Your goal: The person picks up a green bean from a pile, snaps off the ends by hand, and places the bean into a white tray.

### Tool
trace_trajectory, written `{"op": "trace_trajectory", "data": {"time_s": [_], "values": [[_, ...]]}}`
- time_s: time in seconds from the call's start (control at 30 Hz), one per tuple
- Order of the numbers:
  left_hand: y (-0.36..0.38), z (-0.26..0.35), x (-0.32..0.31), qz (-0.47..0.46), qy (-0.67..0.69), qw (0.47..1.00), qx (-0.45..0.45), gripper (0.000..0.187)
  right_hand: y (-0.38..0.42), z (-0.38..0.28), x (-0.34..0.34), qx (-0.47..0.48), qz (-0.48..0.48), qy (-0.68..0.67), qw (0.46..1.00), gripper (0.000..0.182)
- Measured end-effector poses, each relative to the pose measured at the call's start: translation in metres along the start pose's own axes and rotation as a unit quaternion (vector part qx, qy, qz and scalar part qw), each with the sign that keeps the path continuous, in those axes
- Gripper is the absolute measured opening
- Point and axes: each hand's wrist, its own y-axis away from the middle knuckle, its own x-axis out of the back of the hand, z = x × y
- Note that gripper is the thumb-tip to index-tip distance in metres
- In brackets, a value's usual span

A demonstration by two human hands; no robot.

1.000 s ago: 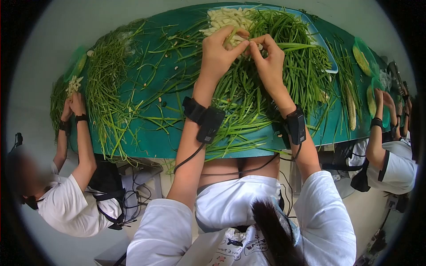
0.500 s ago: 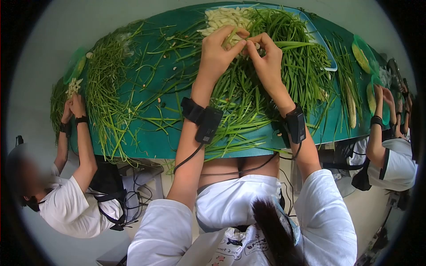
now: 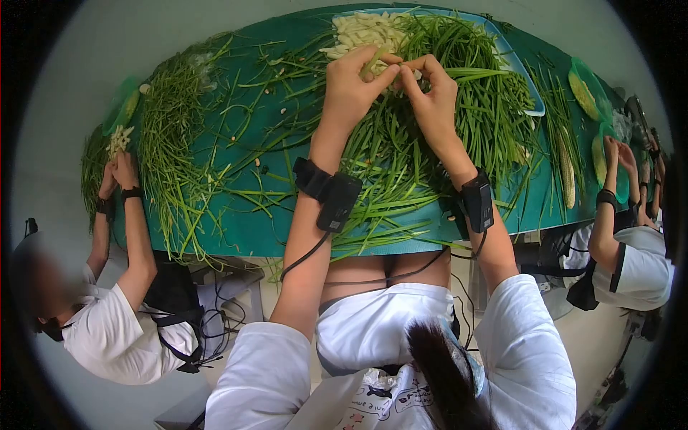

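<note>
My left hand (image 3: 352, 92) pinches a pale green stalk piece (image 3: 373, 64), part of which shows between thumb and fingers. My right hand (image 3: 434, 93) is closed too, its thumb and forefinger meeting my left fingertips; whatever they grip is too small and covered to name. Both hands are above a tray with a blue rim (image 3: 519, 57). Cut pale yellow-white pieces (image 3: 358, 30) fill its far left part, partly behind my left hand. Long green leafy stalks (image 3: 466, 93) are heaped over the rest of it and spill toward me.
Another large heap of green stalks (image 3: 172, 122) covers the left of the green table (image 3: 251, 136). Loose stalks and small pale bits are scattered between. A pale cob-like thing (image 3: 567, 179) and green baskets (image 3: 582, 89) are at right. Co-workers sit on both sides; cables hang below the table.
My two hands have shifted very slightly toward me, still pinched together over the tray. The pale green piece in my left fingers has tilted a little.
</note>
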Motion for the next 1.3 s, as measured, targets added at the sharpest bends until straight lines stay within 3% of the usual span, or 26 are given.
{"op": "trace_trajectory", "data": {"time_s": [0.3,0.4,0.7,0.9,1.0,1.1,1.17,1.3], "values": [[0.0,-0.001,0.002,-0.023,-0.025,0.999,0.03,0.02,-0.002,0.001,0.001,-0.005,0.006,0.011,1.0,0.013],[0.001,0.002,-0.004,0.002,0.017,1.0,-0.016,0.021,-0.002,0.001,0.001,-0.013,0.018,-0.004,1.0,0.013],[0.0,0.002,0.001,-0.021,-0.002,0.999,0.028,0.02,-0.001,0.0,0.001,0.012,-0.002,0.007,1.0,0.013],[0.0,-0.002,-0.002,-0.02,0.06,0.997,0.035,0.019,0.0,-0.005,0.001,-0.008,-0.02,-0.008,1.0,0.013],[-0.001,-0.005,-0.003,0.001,0.062,0.998,-0.016,0.02,-0.001,-0.004,0.001,-0.009,-0.022,-0.01,1.0,0.012],[-0.002,-0.006,0.0,-0.018,0.007,0.999,-0.029,0.021,-0.002,-0.005,0.001,-0.013,-0.027,-0.007,1.0,0.012],[0.0,0.002,0.002,-0.015,0.017,1.0,0.021,0.022,0.001,-0.01,-0.002,-0.049,-0.003,-0.057,0.997,0.013],[-0.001,0.0,0.003,-0.023,-0.036,0.999,0.012,0.022,-0.002,0.001,0.0,-0.023,-0.006,-0.038,0.999,0.015]]}}
